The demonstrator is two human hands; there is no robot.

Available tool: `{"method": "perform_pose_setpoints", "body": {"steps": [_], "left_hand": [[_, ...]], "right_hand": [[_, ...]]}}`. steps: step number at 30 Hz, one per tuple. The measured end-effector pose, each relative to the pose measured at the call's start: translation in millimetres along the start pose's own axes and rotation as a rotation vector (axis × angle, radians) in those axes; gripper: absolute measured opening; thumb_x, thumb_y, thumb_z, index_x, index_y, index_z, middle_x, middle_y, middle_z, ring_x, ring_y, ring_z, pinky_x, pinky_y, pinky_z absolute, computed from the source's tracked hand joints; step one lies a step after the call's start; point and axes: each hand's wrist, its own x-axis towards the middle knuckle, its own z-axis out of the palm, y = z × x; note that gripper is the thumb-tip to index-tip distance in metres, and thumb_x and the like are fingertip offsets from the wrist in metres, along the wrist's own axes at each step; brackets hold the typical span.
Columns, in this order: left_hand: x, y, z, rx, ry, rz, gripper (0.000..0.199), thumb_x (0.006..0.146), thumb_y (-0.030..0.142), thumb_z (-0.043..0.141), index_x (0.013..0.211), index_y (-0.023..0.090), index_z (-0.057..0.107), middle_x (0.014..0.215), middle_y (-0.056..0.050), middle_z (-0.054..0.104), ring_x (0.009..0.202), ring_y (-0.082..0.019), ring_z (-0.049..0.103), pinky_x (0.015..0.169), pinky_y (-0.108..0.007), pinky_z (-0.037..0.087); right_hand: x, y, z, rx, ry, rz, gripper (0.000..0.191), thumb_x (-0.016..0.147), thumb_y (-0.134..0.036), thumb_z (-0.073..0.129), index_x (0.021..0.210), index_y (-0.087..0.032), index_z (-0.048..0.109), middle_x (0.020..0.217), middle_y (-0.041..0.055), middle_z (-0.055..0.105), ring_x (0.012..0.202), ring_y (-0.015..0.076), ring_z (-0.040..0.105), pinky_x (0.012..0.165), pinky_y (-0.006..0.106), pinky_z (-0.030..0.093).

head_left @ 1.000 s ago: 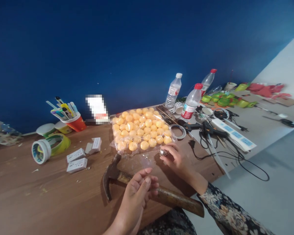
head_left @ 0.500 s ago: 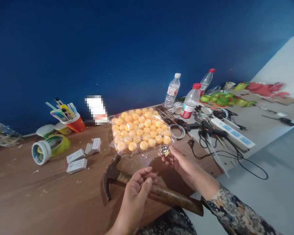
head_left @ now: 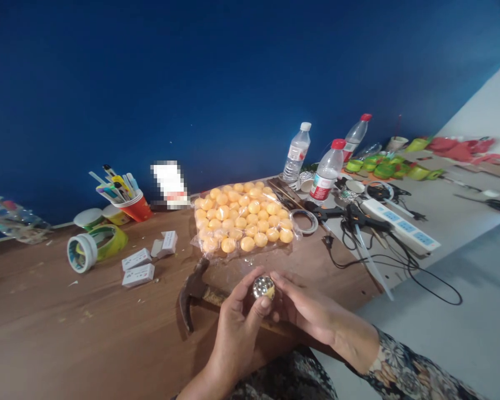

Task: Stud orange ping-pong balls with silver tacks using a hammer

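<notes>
A small shiny silver ball with a yellowish patch is between my two hands. My left hand has its thumb and fingers closed round the ball's left and lower side. From the right, my right hand grips it too, the thumb near its upper edge. Under both hands lies a claw hammer on the brown table, its head to the left and much of its handle hidden. Just beyond the hands is a clear bag of orange balls.
Small white boxes, tape rolls and a red cup of pens stand at left. Bottles, glue guns, a power strip with cables and scissors lie at right.
My right hand has brought the silver ball down and left to my left hand, which has closed on it. The view has shifted slightly, and the hammer handle is now more covered.
</notes>
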Motion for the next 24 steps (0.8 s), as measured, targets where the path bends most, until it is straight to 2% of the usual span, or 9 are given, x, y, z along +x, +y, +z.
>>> {"method": "perform_pose_setpoints", "body": {"steps": [4, 6, 9, 11, 13, 16, 18, 21, 24], "left_hand": [[-0.7, 3.9, -4.3, -0.002, 0.019, 0.004, 0.054, 0.075, 0.032, 0.074, 0.125, 0.017, 0.06, 0.086, -0.007, 0.072, 0.065, -0.017, 0.063, 0.066, -0.028, 0.052], [-0.7, 6.8, -7.7, -0.018, -0.009, 0.015, 0.055, 0.074, 0.033, 0.075, 0.125, 0.018, 0.061, 0.092, -0.008, 0.073, 0.069, -0.019, 0.065, 0.069, -0.029, 0.053], [-1.0, 10.5, -12.0, -0.039, -0.007, 0.041, 0.051, 0.073, 0.033, 0.075, 0.122, 0.022, 0.064, 0.118, -0.01, 0.068, 0.092, -0.024, 0.067, 0.08, -0.031, 0.053], [-1.5, 11.6, -13.3, -0.026, 0.021, 0.029, 0.05, 0.071, 0.032, 0.078, 0.119, 0.023, 0.067, 0.125, -0.01, 0.065, 0.104, -0.028, 0.064, 0.086, -0.032, 0.052], [-2.2, 11.1, -12.9, -0.023, 0.025, 0.002, 0.052, 0.068, 0.033, 0.079, 0.118, 0.021, 0.068, 0.119, -0.011, 0.067, 0.1, -0.029, 0.066, 0.086, -0.034, 0.053], [-3.0, 9.2, -10.9, -0.071, 0.026, 0.001, 0.047, 0.073, 0.037, 0.075, 0.117, 0.02, 0.067, 0.101, -0.01, 0.072, 0.079, -0.024, 0.069, 0.077, -0.034, 0.055], [-3.2, 8.5, -10.5, -0.076, 0.057, 0.041, 0.041, 0.076, 0.034, 0.073, 0.114, 0.021, 0.067, 0.099, -0.008, 0.073, 0.081, -0.022, 0.068, 0.079, -0.032, 0.054], [-2.7, 8.4, -12.3, -0.031, 0.102, 0.082, 0.038, 0.077, 0.03, 0.072, 0.113, 0.022, 0.066, 0.106, -0.006, 0.072, 0.091, -0.022, 0.068, 0.083, -0.028, 0.053], [-2.5, 7.6, -15.5, 0.012, 0.104, 0.09, 0.04, 0.078, 0.03, 0.072, 0.116, 0.022, 0.065, 0.105, -0.007, 0.073, 0.091, -0.022, 0.068, 0.083, -0.028, 0.052]], "right_hand": [[1.6, -1.0, 4.8, -0.009, 0.002, -0.013, 0.035, 0.075, -0.047, 0.075, 0.085, -0.016, 0.064, 0.069, -0.0013, 0.066, 0.057, 0.0083, 0.059, 0.051, 0.018, 0.045], [2.6, -2.2, 4.9, -0.02, -0.026, -0.009, 0.034, 0.076, -0.048, 0.074, 0.083, -0.015, 0.064, 0.069, -0.0013, 0.064, 0.057, 0.0078, 0.058, 0.051, 0.017, 0.045], [3.8, -2.2, 3.0, -0.057, -0.067, 0.002, 0.034, 0.079, -0.05, 0.07, 0.085, -0.016, 0.064, 0.068, -0.0017, 0.063, 0.056, 0.0074, 0.057, 0.052, 0.017, 0.045], [4.4, -0.9, 2.0, -0.088, -0.061, 0.003, 0.036, 0.079, -0.051, 0.069, 0.086, -0.017, 0.063, 0.068, -0.0017, 0.064, 0.056, 0.0075, 0.058, 0.052, 0.017, 0.044], [4.9, 0.1, 2.3, -0.115, -0.028, -0.012, 0.038, 0.077, -0.053, 0.07, 0.084, -0.016, 0.062, 0.066, -0.0017, 0.063, 0.055, 0.0077, 0.058, 0.051, 0.017, 0.044], [4.4, -1.4, 5.0, -0.172, -0.008, -0.016, 0.047, 0.078, -0.063, 0.063, 0.082, -0.016, 0.06, 0.062, -0.0016, 0.062, 0.055, 0.0093, 0.058, 0.05, 0.018, 0.044], [2.7, -4.7, 7.4, -0.273, 0.003, -0.069, 0.046, 0.078, -0.063, 0.062, 0.087, -0.017, 0.061, 0.064, -0.0019, 0.062, 0.057, 0.0096, 0.059, 0.05, 0.018, 0.044], [-0.4, -9.9, 10.2, -0.399, 0.008, -0.161, 0.039, 0.076, -0.051, 0.072, 0.096, -0.02, 0.061, 0.07, -0.0032, 0.064, 0.061, 0.0084, 0.058, 0.052, 0.017, 0.044], [-1.6, -12.7, 11.1, -0.384, -0.002, -0.131, 0.037, 0.074, -0.046, 0.075, 0.096, -0.02, 0.061, 0.077, -0.002, 0.066, 0.064, 0.0087, 0.06, 0.053, 0.018, 0.046]]}}
